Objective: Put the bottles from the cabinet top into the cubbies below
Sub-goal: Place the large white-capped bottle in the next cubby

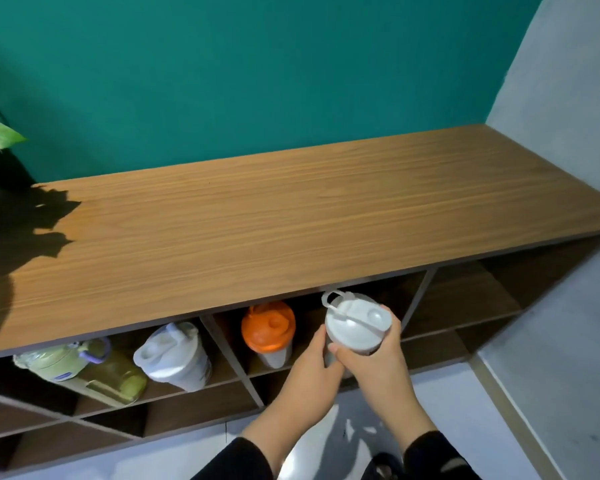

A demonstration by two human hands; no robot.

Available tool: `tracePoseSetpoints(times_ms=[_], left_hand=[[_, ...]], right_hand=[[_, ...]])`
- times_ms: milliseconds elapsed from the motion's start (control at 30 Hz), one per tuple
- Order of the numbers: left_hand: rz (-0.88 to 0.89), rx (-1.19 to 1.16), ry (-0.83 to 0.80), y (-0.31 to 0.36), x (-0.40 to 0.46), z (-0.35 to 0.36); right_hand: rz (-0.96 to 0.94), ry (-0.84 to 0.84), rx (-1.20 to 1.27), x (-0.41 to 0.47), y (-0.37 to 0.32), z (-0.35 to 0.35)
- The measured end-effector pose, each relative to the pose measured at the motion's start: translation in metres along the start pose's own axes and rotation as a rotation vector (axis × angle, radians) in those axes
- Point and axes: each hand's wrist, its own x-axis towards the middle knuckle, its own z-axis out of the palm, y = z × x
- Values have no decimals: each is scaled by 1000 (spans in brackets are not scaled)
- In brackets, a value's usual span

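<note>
**White-lidded bottle held at the middle cubby**

Below the front edge of the wooden cabinet top [291, 209], both hands grip one bottle. That white-lidded bottle [357, 323] is upright, with its lid (loop and flip cap on top) just under the edge, at the mouth of the upper middle cubby [388, 306]. The right hand [378, 358] wraps its side, with fingers curled around the far side and the thumb across the front. The left hand [312, 362] closes on the lower part of the body, its thumb against the side.

Beside it in the same cubby, apart from the hands, stands an orange-lidded bottle [269, 332]. One cubby to the left holds two more: a white shaker bottle [175, 355], tilted, and a green bottle [84, 368] with a purple handle, lying on its side. The cubbies [465, 296] to the right look dark. Black sleeves [243, 462] cover both wrists. At far left, a green leaf [0, 135] throws a shadow over the top.
</note>
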Motion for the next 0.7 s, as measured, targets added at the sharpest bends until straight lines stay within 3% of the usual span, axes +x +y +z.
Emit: tracePoseSetpoints(times_ms=[233, 700], left_hand=[[-141, 62, 39, -8, 38, 6], [-116, 36, 26, -13, 63, 5]], right_hand=[[5, 51, -44, 34, 12, -1], [-27, 68, -27, 59, 18, 7]])
